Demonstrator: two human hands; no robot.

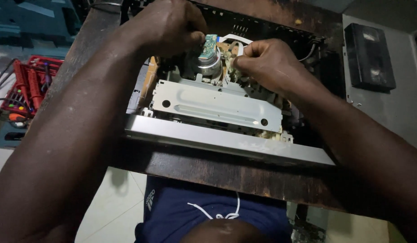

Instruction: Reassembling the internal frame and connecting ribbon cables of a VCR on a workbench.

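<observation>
1. Nearest, the dark wooden table edge met the opened video recorder's grey front rail, then its metal cassette plate.
2. Behind it, the left hand and right hand pinched at the silver head drum and its small green board; a slip could probably tear the white ribbon cable.
3. Chassis walls crowded both wrists; a video cassette lay well apart, far right.

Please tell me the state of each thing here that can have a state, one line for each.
Silver video player: cover off, mechanism exposed.
Shiny metal head drum: uncovered, both hands at it.
Black video cassette: lying flat, outside the player.
Red screwdriver case: open.
Left hand: fingers pinched.
Right hand: fingers pinched.
</observation>
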